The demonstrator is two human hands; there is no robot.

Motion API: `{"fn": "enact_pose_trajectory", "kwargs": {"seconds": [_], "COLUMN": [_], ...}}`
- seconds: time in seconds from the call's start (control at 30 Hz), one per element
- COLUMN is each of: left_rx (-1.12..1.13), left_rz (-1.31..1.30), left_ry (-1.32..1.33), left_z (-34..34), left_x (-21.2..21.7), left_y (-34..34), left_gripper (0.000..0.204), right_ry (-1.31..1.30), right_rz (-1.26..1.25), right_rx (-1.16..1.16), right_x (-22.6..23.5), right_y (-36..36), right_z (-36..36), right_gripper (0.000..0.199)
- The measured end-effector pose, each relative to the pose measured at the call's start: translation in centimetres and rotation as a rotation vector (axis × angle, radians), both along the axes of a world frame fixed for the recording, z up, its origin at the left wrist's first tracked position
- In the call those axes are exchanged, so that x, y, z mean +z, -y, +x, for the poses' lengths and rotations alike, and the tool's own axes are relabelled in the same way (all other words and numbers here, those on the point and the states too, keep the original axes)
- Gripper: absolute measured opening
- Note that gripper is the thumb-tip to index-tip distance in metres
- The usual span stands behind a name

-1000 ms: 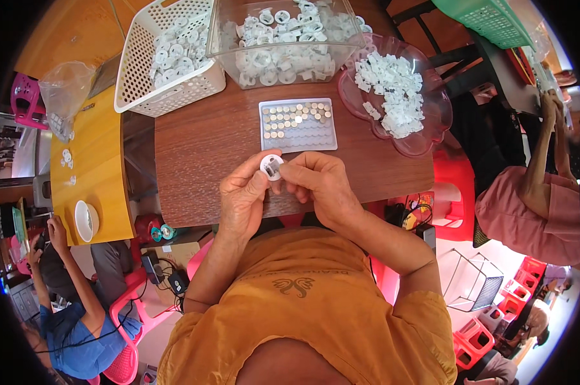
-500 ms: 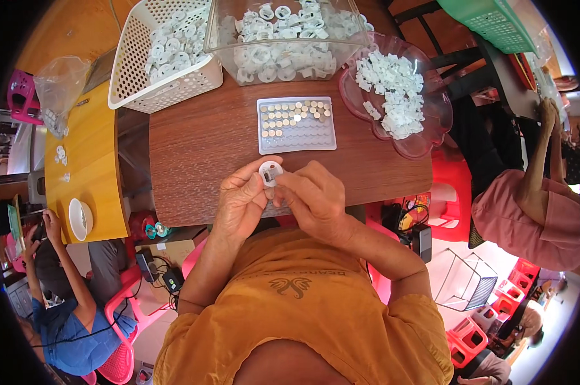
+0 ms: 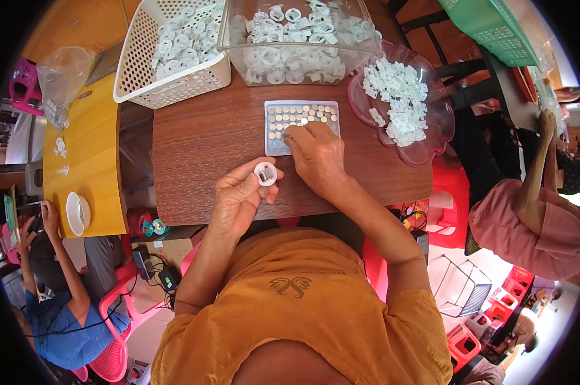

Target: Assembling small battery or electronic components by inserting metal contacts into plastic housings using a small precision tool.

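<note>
Pinched in left hand (image 3: 238,200) fingertips, white round cap (image 3: 265,173) is held above wooden table (image 3: 200,141), while right hand (image 3: 317,157), no longer w/ the cap, is now lowered onto button-cell tray (image 3: 301,125), fingertips closed on a cell.

bright, sharp daylight; fisheye-bent edges

The left hand (image 3: 238,199) is curling upward with its thumb and fingertips pinched together, forearm bending in from below; the right hand (image 3: 317,154) is stretching forward palm down, fingertips pressing downward, its wrist and forearm angling back right
</note>
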State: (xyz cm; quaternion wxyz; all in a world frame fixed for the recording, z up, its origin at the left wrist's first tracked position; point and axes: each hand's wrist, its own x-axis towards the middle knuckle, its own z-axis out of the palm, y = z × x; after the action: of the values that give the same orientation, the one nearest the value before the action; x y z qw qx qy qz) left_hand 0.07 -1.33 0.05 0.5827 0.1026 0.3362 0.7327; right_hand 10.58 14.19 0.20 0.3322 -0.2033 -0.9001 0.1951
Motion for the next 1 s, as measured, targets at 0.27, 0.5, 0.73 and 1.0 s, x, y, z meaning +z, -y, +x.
{"fn": "enact_pose_trajectory", "kwargs": {"seconds": [0.27,0.5,0.73,1.0], "left_rx": [0.023,0.015,-0.008,-0.005], "left_rz": [-0.001,0.002,0.031,0.033], "left_ry": [0.017,0.032,0.063,0.081], "left_z": [-0.32,-0.40,-0.46,-0.44], "left_x": [-0.21,-0.23,-0.47,-0.36], "left_y": [0.00,-0.08,-0.06,-0.11], "left_gripper": [0.045,0.045,0.047,0.046], "right_ry": [0.114,0.142,0.107,0.113], "right_rz": [0.124,0.108,0.015,-0.007], "right_rx": [0.024,0.052,0.017,0.048], "right_x": [-0.64,-0.19,-0.35,-0.52], "right_y": [-0.26,-0.29,-0.07,-0.22], "right_z": [-1.02,-0.99,-1.19,-1.19], "right_gripper": [0.008,0.009,0.010,0.008]}}
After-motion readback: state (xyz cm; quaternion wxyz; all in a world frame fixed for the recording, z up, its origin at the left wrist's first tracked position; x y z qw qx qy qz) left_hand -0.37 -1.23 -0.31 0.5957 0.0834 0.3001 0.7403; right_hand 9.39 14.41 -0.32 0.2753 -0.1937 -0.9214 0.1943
